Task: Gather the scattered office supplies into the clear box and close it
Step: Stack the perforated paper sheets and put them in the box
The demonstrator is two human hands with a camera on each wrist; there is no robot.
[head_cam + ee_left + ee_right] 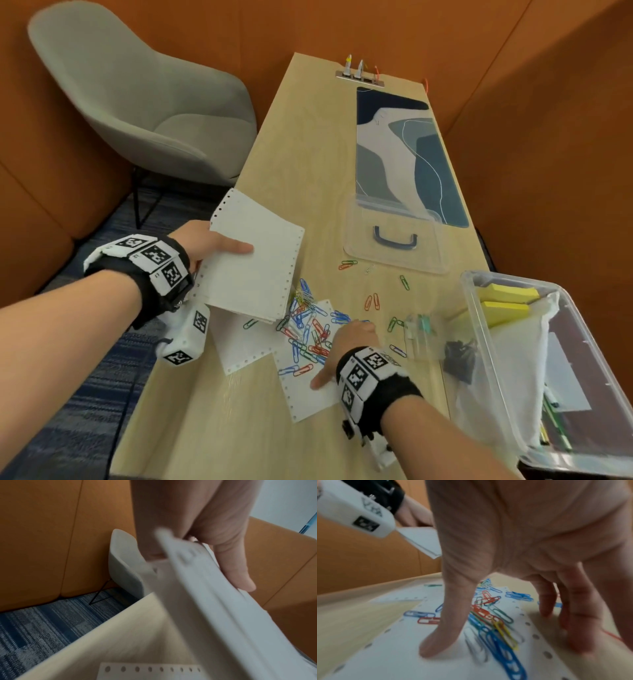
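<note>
My left hand [209, 243] grips a stack of white perforated paper sheets [260, 263] above the table's left side, thumb on top; the left wrist view shows the thumb [236, 569] lying on the stack [214, 608]. My right hand [349, 342] arches over a pile of coloured paper clips [308, 329]. Its thumb [447, 628] presses a loose sheet [308, 390] and its fingertips [576, 639] touch the table. The clear box [479, 308] stands open at the right with yellow sticky notes [507, 294] inside. Its lid [394, 236] lies flat further back.
Another loose sheet [239, 346] lies under the lifted stack. Stray clips [371, 301] are scattered toward the lid. Black binder clips [460, 356] and a small clear case [419, 329] sit by the box. A patterned mat [404, 154] covers the far table; a grey chair [137, 113] stands left.
</note>
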